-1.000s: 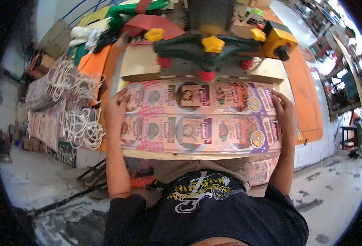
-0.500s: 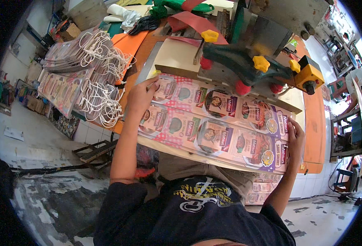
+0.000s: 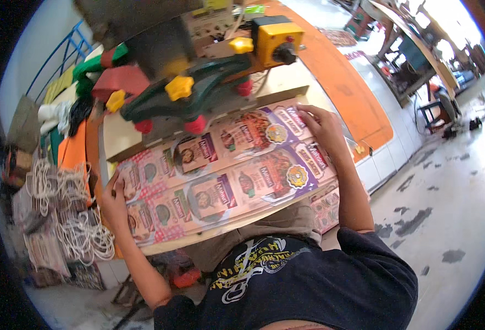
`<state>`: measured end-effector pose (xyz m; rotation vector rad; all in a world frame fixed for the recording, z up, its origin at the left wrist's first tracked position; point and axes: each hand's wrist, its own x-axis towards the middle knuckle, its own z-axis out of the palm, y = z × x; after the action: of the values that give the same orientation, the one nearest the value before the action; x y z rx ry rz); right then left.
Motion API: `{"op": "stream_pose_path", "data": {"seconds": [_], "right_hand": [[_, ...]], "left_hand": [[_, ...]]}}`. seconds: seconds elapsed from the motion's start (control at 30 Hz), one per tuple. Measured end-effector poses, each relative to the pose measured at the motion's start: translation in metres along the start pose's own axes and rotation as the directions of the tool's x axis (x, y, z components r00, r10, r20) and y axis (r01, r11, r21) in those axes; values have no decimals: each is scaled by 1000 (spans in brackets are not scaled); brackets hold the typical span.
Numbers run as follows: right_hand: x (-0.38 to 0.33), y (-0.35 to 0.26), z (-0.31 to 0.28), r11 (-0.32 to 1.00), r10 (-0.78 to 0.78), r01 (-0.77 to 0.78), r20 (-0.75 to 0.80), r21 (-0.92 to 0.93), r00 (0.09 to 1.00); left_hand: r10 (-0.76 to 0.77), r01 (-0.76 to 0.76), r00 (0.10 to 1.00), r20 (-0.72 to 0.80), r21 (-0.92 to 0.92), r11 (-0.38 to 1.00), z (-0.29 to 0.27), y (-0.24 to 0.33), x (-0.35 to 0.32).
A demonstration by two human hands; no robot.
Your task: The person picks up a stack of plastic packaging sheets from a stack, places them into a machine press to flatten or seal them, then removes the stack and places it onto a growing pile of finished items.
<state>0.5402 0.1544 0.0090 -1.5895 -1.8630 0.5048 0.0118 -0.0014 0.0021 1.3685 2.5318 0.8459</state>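
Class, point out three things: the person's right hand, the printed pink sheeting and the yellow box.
Right hand (image 3: 327, 125): head view, on the back of the hand.
Printed pink sheeting (image 3: 226, 171): head view, near its middle.
Yellow box (image 3: 271, 39): head view, on its yellow side.

Your left hand at left edge of pink printed sheets. Your right hand at right edge, fingers bent, touching near top corner. Sheets lie flat in two rows on pale board. Just past them, big machine with dark green arm, yellow knobs on top, red feet below. Yellow box with black knob beside arm. Orange table top to your right. White strings in messy pile, left of your left hand. Red cloth behind machine's left side.
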Motion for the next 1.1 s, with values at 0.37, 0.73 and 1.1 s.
{"op": "stream_pose_path", "data": {"seconds": [0.37, 0.73, 1.1], "right_hand": [[-4, 8, 0, 998, -11, 10, -15, -60, 1000], [-3, 10, -1, 998, 19, -19, 2, -56, 1000], [-1, 16, 1, 998, -52, 52, -11, -26, 999]], "left_hand": [[66, -67, 998, -15, -62, 996, 4, -10, 7], [47, -47, 999, 6, -27, 999, 3, -6, 6], [39, -39, 999, 3, -11, 999, -3, -6, 4]]}}
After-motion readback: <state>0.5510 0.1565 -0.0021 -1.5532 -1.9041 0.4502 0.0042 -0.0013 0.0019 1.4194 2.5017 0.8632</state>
